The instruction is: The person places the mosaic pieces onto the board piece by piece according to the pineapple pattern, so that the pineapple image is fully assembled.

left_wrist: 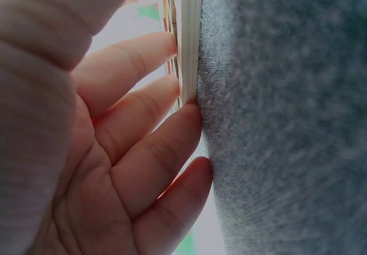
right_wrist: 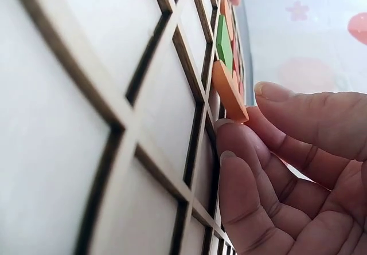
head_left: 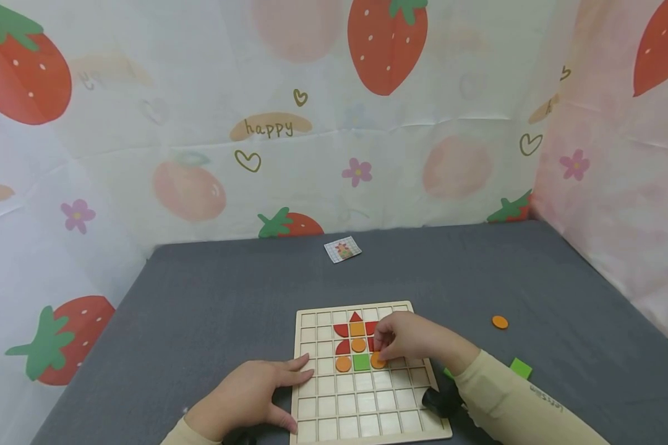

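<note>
A wooden grid board (head_left: 334,426) lies on the table, and my left hand (head_left: 256,390) rests at its left edge, fingers spread and fairly straight. In the left wrist view the fingertips (left_wrist: 192,114) touch the board's side. My right hand (head_left: 409,337) is over the board's upper right, pinching an orange disc (right_wrist: 230,94) that sits tilted at its cell. Left of that disc are a green square (head_left: 361,362) and another orange disc (head_left: 342,364). Above them stand an orange disc (head_left: 358,345), an orange square (head_left: 356,329), a red triangle (head_left: 355,317) and several curved red pieces, partly hidden by the right hand.
A small picture card (head_left: 342,250) lies toward the table's back. To the right are a loose orange disc (head_left: 500,322) and a green square (head_left: 520,368); another green piece (head_left: 448,373) peeks out beside the right sleeve. Printed curtains (head_left: 200,123) stand behind the grey table (head_left: 228,290).
</note>
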Motion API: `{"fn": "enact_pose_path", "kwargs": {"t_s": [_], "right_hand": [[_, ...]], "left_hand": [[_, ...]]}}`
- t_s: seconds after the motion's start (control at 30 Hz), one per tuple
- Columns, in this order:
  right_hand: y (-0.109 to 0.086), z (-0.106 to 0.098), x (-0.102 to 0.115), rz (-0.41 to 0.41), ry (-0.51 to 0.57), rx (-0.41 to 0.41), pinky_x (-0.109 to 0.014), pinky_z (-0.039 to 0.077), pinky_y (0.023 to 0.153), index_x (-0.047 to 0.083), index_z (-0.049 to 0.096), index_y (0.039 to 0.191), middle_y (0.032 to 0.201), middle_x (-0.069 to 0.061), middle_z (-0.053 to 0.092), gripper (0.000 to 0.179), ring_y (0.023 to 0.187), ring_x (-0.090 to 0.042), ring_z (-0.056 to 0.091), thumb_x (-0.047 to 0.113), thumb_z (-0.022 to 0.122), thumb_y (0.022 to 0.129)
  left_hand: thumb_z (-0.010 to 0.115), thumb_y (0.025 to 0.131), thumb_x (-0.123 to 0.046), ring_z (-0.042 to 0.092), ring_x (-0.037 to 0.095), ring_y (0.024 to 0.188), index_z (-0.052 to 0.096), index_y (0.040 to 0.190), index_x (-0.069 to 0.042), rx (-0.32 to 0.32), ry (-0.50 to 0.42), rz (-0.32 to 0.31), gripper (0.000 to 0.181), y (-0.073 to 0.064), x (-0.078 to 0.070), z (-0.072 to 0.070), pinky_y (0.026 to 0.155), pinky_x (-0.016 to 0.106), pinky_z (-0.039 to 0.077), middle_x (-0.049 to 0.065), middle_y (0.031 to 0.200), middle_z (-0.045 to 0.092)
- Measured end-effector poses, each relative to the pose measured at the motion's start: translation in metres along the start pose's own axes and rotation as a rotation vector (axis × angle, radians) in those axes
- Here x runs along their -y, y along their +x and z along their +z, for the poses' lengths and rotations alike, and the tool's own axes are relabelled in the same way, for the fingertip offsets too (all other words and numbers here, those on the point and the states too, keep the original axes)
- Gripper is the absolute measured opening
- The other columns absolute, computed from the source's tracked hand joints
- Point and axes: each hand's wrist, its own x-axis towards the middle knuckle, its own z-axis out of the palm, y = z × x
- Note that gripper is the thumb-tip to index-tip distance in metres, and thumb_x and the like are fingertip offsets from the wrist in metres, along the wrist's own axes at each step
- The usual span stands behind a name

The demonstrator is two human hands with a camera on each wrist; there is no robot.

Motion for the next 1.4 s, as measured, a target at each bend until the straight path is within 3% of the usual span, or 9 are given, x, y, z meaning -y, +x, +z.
{"fn": "enact_pose_path", "kwargs": {"t_s": [0.33, 0.5, 0.77, 1.1, 1.4], "right_hand": [[-0.003, -0.005, 0.001, 0.001, 0.016, 0.003, -0.028, 0.044, 0.060, 0.008, 0.065, 0.074, 0.069, 0.005, 0.060, 0.007, 0.064, -0.012, 0.052, 0.007, 0.072, 0.075], [-0.006, -0.009, -0.001, 0.027, 0.009, -0.016, -0.029, 0.045, 0.061, 0.012, 0.065, 0.074, 0.071, 0.005, 0.060, 0.008, 0.066, -0.013, 0.052, 0.006, 0.070, 0.077], [-0.022, -0.032, -0.006, 0.022, -0.020, -0.022, -0.031, 0.045, 0.061, 0.011, 0.065, 0.078, 0.073, 0.004, 0.058, 0.004, 0.069, -0.015, 0.051, 0.007, 0.068, 0.080], [-0.050, -0.053, -0.034, 0.017, -0.036, 0.051, -0.026, 0.046, 0.058, 0.009, 0.066, 0.080, 0.069, 0.005, 0.059, 0.009, 0.065, -0.011, 0.053, 0.005, 0.071, 0.075], [-0.068, -0.055, -0.053, 0.050, -0.061, 0.116, -0.026, 0.043, 0.054, 0.011, 0.062, 0.079, 0.066, 0.004, 0.056, 0.014, 0.059, -0.010, 0.051, 0.012, 0.075, 0.072]], "left_hand": [[0.063, 0.061, -0.068, 0.049, 0.011, 0.118, 0.050, 0.132, -0.027, 0.002, -0.001, 0.002, 0.084, 0.000, 0.000, 0.000, 0.090, 0.034, 0.043, -0.004, 0.139, 0.043], [0.064, 0.061, -0.068, 0.050, 0.011, 0.118, 0.050, 0.132, -0.026, -0.009, 0.004, 0.010, 0.083, -0.001, 0.000, 0.000, 0.090, 0.033, 0.043, -0.003, 0.139, 0.044], [0.064, 0.061, -0.067, 0.049, 0.011, 0.118, 0.051, 0.132, -0.026, -0.011, 0.008, 0.009, 0.083, -0.001, -0.001, 0.000, 0.090, 0.034, 0.043, -0.003, 0.139, 0.044], [0.065, 0.061, -0.066, 0.050, 0.011, 0.118, 0.052, 0.131, -0.025, -0.024, 0.023, 0.014, 0.083, -0.001, -0.002, -0.001, 0.090, 0.034, 0.043, -0.002, 0.138, 0.044], [0.065, 0.061, -0.067, 0.050, 0.011, 0.118, 0.051, 0.132, -0.026, -0.015, 0.015, 0.010, 0.083, -0.001, -0.001, 0.000, 0.090, 0.033, 0.043, -0.003, 0.139, 0.044]]}}
